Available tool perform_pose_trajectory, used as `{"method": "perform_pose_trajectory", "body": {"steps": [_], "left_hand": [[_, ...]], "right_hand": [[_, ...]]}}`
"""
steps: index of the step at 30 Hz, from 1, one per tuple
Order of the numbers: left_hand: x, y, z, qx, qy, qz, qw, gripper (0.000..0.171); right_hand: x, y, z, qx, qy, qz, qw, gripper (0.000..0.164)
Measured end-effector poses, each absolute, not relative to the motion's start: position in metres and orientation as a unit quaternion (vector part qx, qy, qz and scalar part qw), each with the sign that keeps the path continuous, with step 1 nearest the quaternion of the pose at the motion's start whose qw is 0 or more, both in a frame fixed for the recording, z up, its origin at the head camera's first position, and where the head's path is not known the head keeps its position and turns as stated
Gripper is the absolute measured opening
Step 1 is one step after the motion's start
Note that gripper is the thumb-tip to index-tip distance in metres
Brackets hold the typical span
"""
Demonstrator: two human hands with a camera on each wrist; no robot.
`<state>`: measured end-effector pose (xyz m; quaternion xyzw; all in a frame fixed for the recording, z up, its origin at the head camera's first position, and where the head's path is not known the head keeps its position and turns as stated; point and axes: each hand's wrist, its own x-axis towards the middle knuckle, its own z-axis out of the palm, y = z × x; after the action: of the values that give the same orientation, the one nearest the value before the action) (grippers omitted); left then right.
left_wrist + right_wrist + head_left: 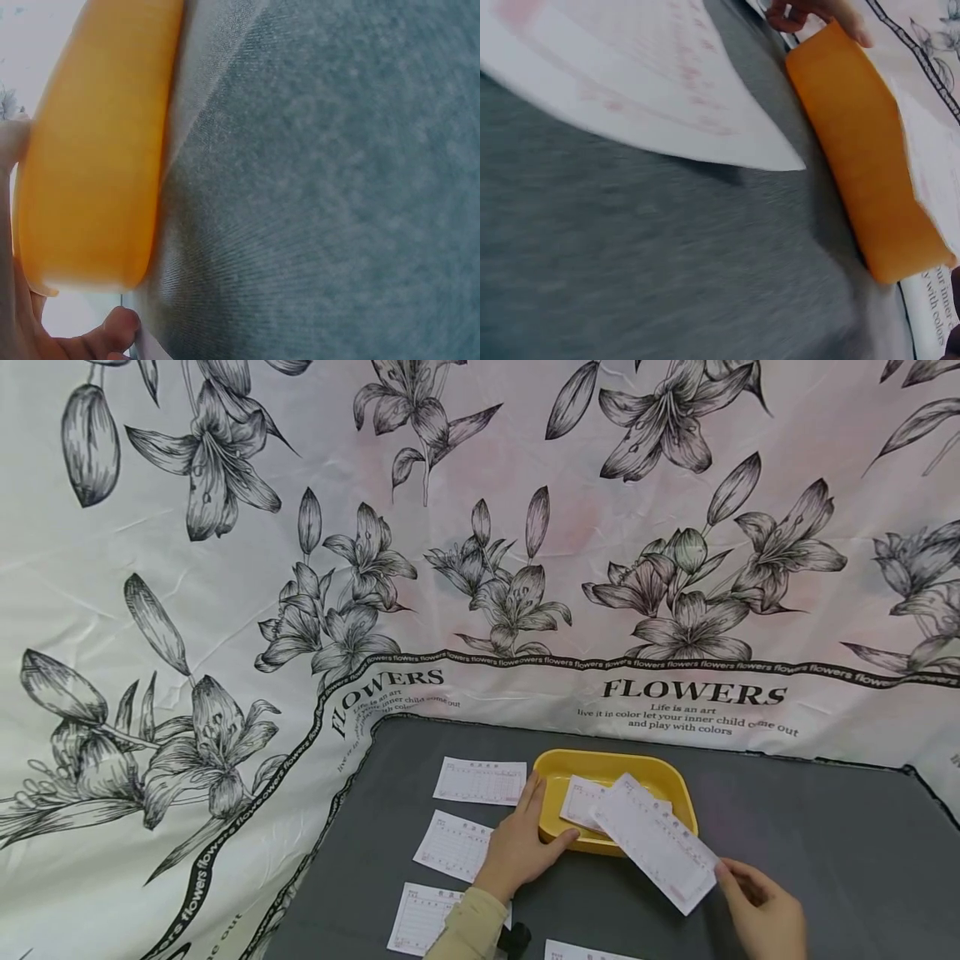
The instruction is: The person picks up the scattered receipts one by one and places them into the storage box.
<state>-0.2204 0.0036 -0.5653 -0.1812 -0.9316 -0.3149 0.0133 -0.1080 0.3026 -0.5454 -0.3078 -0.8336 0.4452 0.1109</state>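
Observation:
My left hand (521,852) holds the left end of a yellow tray (555,768), thumb along its front side and fingers at the left side. In the left wrist view the tray's outer wall (97,165) stands close beside that hand's thumb (120,326). Between thumb and fingertips, my right hand (765,906) pinches the near right corner of a printed paper form (660,847). This form slants across the tray's front right rim, its far end over the inside. Partly covered by it, another form (579,800) lies in the tray.
Left of the tray, an upper form (480,781), a middle form (453,847) and a lower form (423,918) lie in a column, the lower two partly behind my left arm. Another form (585,952) shows at the bottom edge. A flower-printed cloth (517,710) rises behind the dark tabletop (825,827).

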Motion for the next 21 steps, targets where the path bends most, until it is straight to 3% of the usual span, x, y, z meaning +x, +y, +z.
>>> {"method": "perform_pose_trajectory", "body": {"steps": [21], "left_hand": [[-0.22, 0.003, -0.567, -0.18, -0.932, -0.315, 0.004, 0.098]], "right_hand": [[-0.16, 0.287, -0.526, -0.189, -0.877, 0.39, 0.206, 0.03]]}}
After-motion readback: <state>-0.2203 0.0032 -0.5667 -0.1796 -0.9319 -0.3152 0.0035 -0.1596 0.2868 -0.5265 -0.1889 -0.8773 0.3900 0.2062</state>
